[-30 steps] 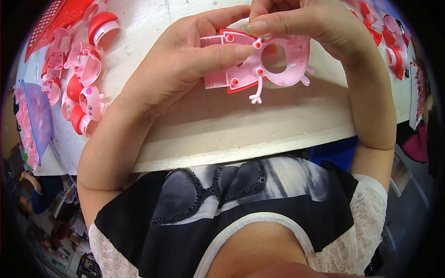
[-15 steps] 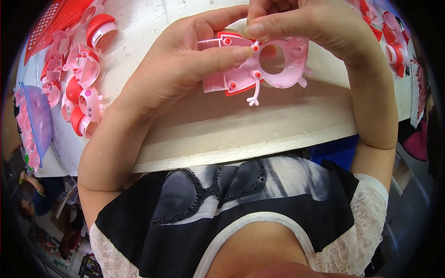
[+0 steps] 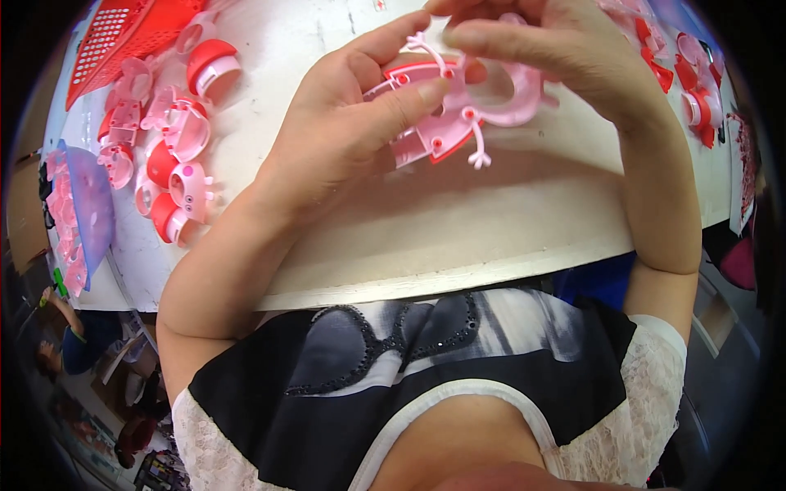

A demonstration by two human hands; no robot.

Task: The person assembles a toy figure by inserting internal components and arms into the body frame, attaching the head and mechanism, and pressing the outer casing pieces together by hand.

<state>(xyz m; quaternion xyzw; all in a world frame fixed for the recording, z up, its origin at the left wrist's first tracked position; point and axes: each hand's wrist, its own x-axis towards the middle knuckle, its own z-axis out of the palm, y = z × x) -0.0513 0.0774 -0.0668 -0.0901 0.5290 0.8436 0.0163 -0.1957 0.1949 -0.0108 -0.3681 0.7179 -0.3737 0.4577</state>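
My left hand (image 3: 348,106) grips a pink and red plastic toy shell (image 3: 440,135), its thumb lying across the inner side. The shell is figure-shaped: a red-edged body and a rounded pink head part (image 3: 524,94) with a large round opening. Two thin pink arms with small splayed hands stick out: an upper arm (image 3: 426,47) and a lower arm (image 3: 475,135). Small red posts show at the joints. My right hand (image 3: 524,45) hovers at the shell's far side, thumb stretched out near the upper arm and apart from the curved fingers. Its fingertips are partly cut off by the frame.
Several pink and red toy parts (image 3: 176,135) lie in rows on the white table (image 3: 458,221) at left. Behind them stands a red perforated basket (image 3: 123,45). A blue translucent tray (image 3: 86,209) holds pink parts at far left. More parts (image 3: 696,90) lie at right.
The shell has tilted in my left hand, and its upper arm now shows in full. My right thumb and fingers have come off the upper joint and spread apart.
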